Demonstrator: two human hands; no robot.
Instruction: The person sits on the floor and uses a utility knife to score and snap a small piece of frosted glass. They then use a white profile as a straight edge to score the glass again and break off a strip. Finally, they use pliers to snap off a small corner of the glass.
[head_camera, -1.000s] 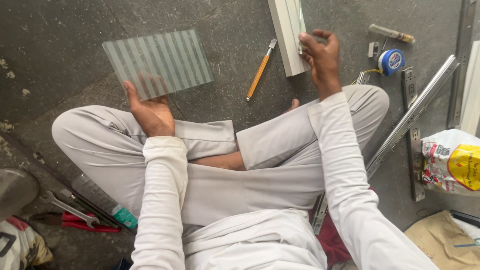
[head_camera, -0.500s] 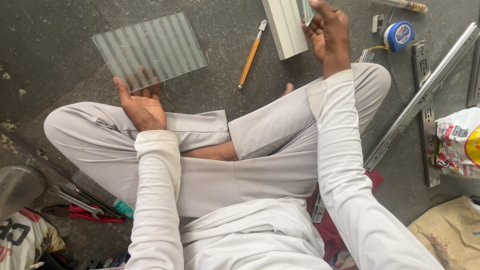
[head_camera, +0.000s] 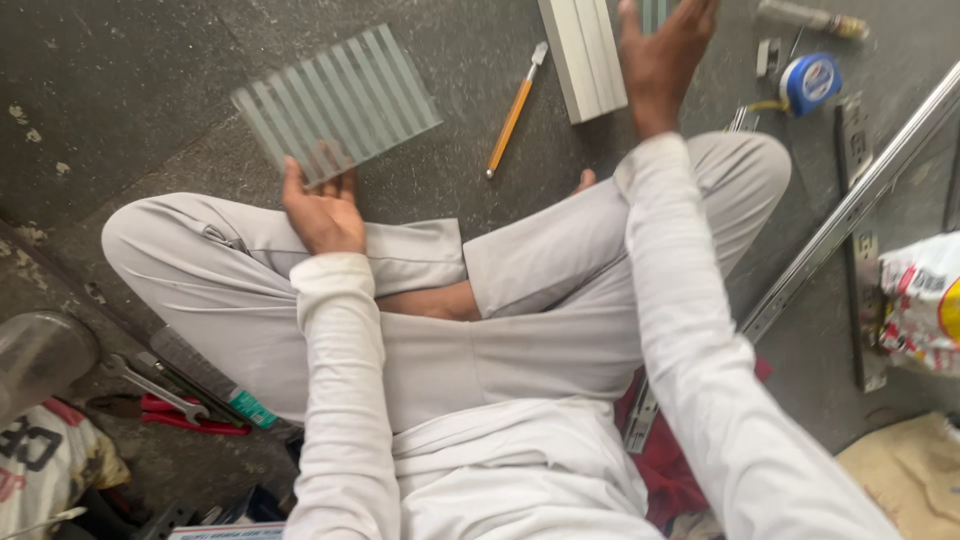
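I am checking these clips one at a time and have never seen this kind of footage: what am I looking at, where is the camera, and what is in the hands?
The camera sits on a person's head, looking down at their crossed legs on a grey floor. The left hand holds a ribbed glass pane by its edge. The right hand reaches up by a white metal profile; what it grips is cut off. Nearby lie an orange-handled cutter, a blue tape measure, a long metal rail and a wrench.
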